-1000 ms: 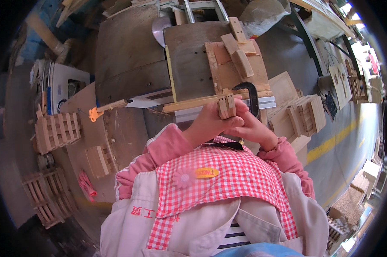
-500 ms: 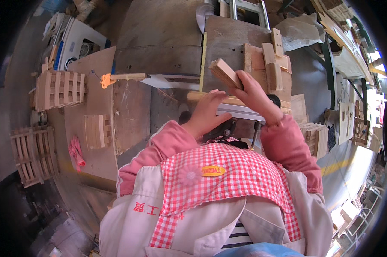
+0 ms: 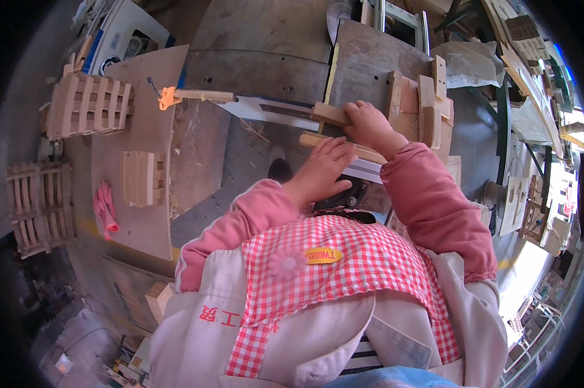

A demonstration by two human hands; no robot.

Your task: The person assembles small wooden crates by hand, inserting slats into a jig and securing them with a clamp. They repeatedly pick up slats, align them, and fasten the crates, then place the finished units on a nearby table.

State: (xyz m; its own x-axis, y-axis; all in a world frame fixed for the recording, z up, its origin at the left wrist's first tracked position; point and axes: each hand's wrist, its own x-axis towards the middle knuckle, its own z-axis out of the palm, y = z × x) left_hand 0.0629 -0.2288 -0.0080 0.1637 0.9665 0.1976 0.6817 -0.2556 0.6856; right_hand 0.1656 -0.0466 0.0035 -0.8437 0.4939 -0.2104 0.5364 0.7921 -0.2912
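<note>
My right hand [image 3: 374, 129] grips one end of a short wooden block [image 3: 330, 114]. The block points left, and its free end is beside the narrow white-edged gap in the metal machine table [image 3: 356, 71]. Below it in the picture, my left hand [image 3: 323, 167] lies with its fingers stretched over a long wooden strip [image 3: 369, 154] and its thumb apart. That strip runs along a silvery metal rail [image 3: 363, 171], close in front of my apron.
Several wooden pieces [image 3: 426, 107] lie on a board at the right of the table. An orange clamp-like piece [image 3: 167, 98] sits at the left end of a wooden bar. Farther left are a stack of slotted blocks [image 3: 91, 107] and pink gloves [image 3: 104, 205].
My right hand has brought the wooden block from a tilted position to nearly level, and leftward over the table. My left hand stays at the strip. The whole view has shifted slightly.
</note>
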